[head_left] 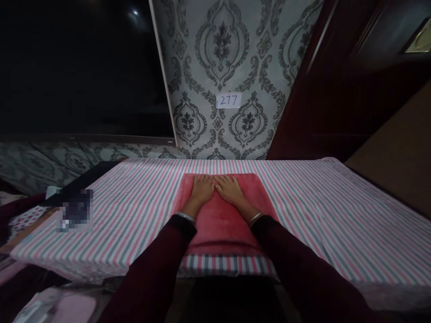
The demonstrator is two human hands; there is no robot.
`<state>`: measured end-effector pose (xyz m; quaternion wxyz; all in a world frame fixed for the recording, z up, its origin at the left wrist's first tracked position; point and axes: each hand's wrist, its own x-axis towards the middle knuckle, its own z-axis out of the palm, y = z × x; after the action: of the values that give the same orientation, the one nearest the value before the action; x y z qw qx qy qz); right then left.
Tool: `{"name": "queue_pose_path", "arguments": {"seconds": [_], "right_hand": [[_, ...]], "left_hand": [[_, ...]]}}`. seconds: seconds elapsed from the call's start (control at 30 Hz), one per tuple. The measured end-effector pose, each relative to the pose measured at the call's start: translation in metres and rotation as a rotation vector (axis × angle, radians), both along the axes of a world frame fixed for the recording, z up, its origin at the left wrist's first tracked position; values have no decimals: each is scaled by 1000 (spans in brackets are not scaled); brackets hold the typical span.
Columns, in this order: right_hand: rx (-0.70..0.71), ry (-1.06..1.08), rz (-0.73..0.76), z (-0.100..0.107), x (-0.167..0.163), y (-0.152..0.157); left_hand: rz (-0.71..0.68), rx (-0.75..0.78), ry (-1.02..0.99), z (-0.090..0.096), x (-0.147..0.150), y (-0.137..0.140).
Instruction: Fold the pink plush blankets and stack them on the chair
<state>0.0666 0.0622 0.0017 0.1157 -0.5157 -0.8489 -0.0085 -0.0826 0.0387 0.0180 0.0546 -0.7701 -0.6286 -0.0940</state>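
A folded red cloth [222, 220], plush-looking and roughly rectangular, lies flat on a table covered by a striped cloth [141, 202]. My left hand [203, 188] rests palm down on the far part of the red cloth, fingers stretched out. Beside it, my right hand [229, 189] also presses flat on the cloth, its fingers pointing away from me. The thumbs of both hands nearly meet in the middle. Neither hand grasps anything. A crease or fold runs across the near edge of the red cloth.
A pixelated dark object [76, 211] lies on the table's left side. Behind the table is a patterned wall with a paper label [229, 100] reading 277. A large black screen [81, 72] hangs at left; a dark red door [336, 89] and a brown panel [400, 152] stand at right.
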Motion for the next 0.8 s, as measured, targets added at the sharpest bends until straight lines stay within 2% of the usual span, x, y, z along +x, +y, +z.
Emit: {"name": "queue_pose_path", "arguments": {"seconds": [0.13, 0.3, 0.43, 0.57, 0.63, 0.7, 0.8], "right_hand": [[-7, -29, -157, 6, 35, 3], [-26, 73, -358, -9, 77, 4], [-80, 92, -385, -11, 79, 6], [-203, 6, -383, 10, 78, 3], [-229, -16, -346, 18, 82, -11], [-179, -13, -284, 17, 88, -36], [-19, 2, -161, -3, 96, -86]], "left_hand": [[81, 13, 6, 9, -21, -2], [242, -133, -87, 4, -51, 4], [223, -112, -110, 2, -54, 7], [219, -247, -110, 21, -55, 0], [217, -248, -61, 30, -58, -16], [159, -165, -4, 31, -59, -44], [-57, -6, 38, 12, -60, -100]]}}
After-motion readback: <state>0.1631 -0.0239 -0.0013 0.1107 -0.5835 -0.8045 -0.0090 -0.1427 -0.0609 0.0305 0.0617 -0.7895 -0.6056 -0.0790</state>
